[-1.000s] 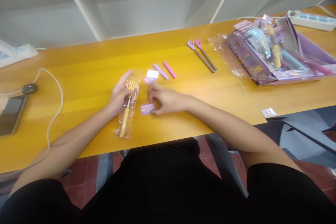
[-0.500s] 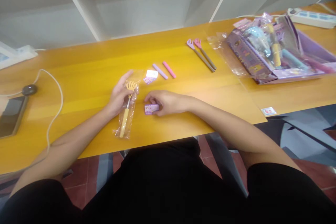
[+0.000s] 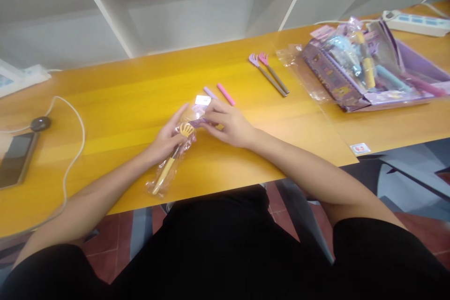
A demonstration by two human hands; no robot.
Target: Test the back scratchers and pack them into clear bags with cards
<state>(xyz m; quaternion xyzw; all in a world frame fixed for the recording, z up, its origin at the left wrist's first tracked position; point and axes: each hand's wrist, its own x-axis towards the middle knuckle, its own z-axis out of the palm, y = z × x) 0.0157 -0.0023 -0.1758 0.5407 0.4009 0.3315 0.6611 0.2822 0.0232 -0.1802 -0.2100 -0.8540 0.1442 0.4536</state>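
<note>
My left hand (image 3: 168,139) grips a clear plastic bag (image 3: 168,168) near its top. Inside the bag lies a yellow back scratcher (image 3: 172,157), its claw end up by my fingers. My right hand (image 3: 228,124) pinches a small purple card (image 3: 198,123) and holds it against the bag's open mouth. Both hands meet above the yellow table (image 3: 116,103). Just behind my right hand lie a white label (image 3: 203,100), a purple stick (image 3: 210,92) and a pink stick (image 3: 226,94).
Two claw-headed scratchers (image 3: 269,74) lie further back. A purple box of packed scratchers (image 3: 365,72) sits on plastic at the right, a power strip (image 3: 415,22) behind it. A phone (image 3: 14,158), mouse (image 3: 40,123) and cable are at left. A sticker (image 3: 359,148) lies near the right edge.
My right hand lifted the purple card from the table and carried it up to the bag's mouth. My left hand shifted the bag right and tilted it.
</note>
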